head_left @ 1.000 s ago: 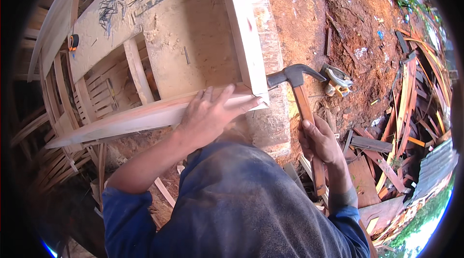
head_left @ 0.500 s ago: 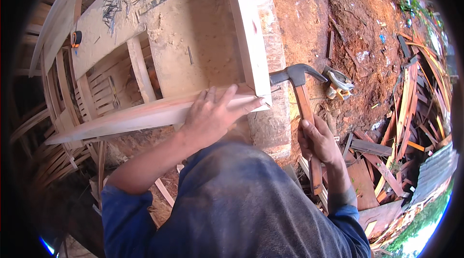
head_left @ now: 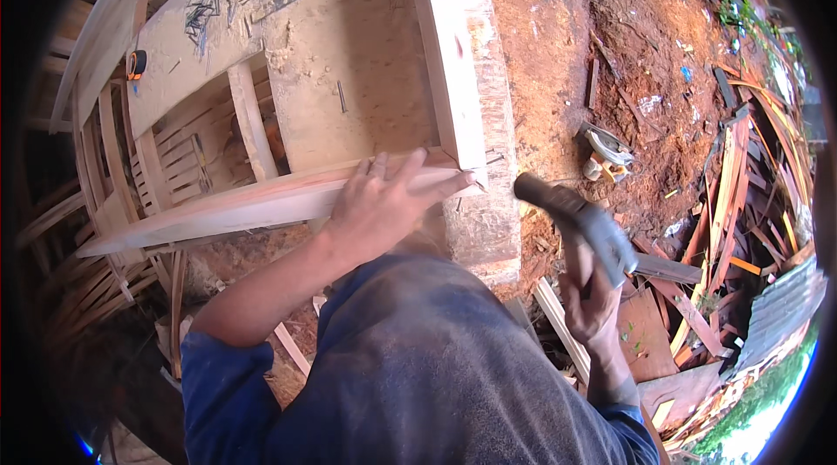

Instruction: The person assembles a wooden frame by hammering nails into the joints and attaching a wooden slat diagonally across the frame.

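My right hand (head_left: 590, 299) grips the wooden handle of a claw hammer (head_left: 580, 219); its dark head is lifted away to the right of the frame corner, slightly blurred. From the outer face of the corner a nail (head_left: 495, 157) sticks out sideways, partly driven in. My left hand (head_left: 381, 195) lies with fingers spread over a long pale board (head_left: 235, 214), its fingertips close to the joint. That board meets a second upright-edged board (head_left: 455, 55) at the corner. The two touch end to side.
Loose nails (head_left: 207, 12) lie heaped on the plywood bench top (head_left: 336, 55), with one nail (head_left: 342, 97) apart. A tape measure (head_left: 136, 65) rests at the left. Beyond the bench, a power tool (head_left: 606, 154) sits on brown ground, near piled wood scraps (head_left: 732, 195).
The hammer has swung back from the nail, down and to the right, with its head now turned toward me. My left hand has stayed in place on the board.
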The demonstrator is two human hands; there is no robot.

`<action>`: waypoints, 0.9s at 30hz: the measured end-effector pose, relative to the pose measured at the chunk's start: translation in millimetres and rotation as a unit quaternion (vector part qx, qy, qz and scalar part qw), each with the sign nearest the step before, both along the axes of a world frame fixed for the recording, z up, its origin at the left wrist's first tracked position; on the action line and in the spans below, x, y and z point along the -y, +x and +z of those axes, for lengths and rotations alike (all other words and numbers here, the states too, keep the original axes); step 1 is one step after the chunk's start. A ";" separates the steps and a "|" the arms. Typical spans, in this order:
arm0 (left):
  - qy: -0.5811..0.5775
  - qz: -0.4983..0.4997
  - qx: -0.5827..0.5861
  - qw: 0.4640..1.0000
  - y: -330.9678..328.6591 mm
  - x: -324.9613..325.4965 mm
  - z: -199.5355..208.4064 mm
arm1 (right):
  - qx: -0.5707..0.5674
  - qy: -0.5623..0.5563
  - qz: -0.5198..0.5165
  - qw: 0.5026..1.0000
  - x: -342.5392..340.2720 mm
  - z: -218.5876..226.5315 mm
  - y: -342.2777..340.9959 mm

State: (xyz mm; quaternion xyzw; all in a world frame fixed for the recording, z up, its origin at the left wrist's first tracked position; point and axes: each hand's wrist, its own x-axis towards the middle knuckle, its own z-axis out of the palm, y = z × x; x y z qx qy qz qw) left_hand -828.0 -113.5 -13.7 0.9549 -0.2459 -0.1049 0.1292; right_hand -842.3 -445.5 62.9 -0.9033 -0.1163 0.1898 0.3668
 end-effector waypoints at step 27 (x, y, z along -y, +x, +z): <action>-0.020 -0.005 0.005 1.000 0.4 -2.5 -3.5 | -0.247 0.135 -0.147 0.948 -2.2 -5.8 3.5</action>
